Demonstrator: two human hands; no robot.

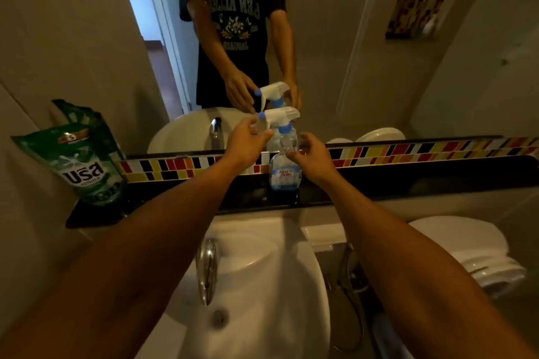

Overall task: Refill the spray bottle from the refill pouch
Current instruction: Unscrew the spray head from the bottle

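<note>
A clear spray bottle (284,172) with a white trigger head and blue collar stands upright on the dark shelf (408,181) under the mirror. My left hand (248,140) hovers just left of the trigger head, fingers spread, thumb close to the trigger. My right hand (313,156) is at the bottle's right side by the neck, fingertips touching or nearly touching it; I cannot tell if it grips. A green refill pouch (84,166) stands upright at the shelf's far left, leaning against the wall, away from both hands.
A white sink (256,285) with a chrome tap (207,268) lies directly below the shelf. A white toilet (472,251) sits at the right. The mirror behind the shelf reflects the bottle, hands and person. A coloured tile strip runs along the shelf's back.
</note>
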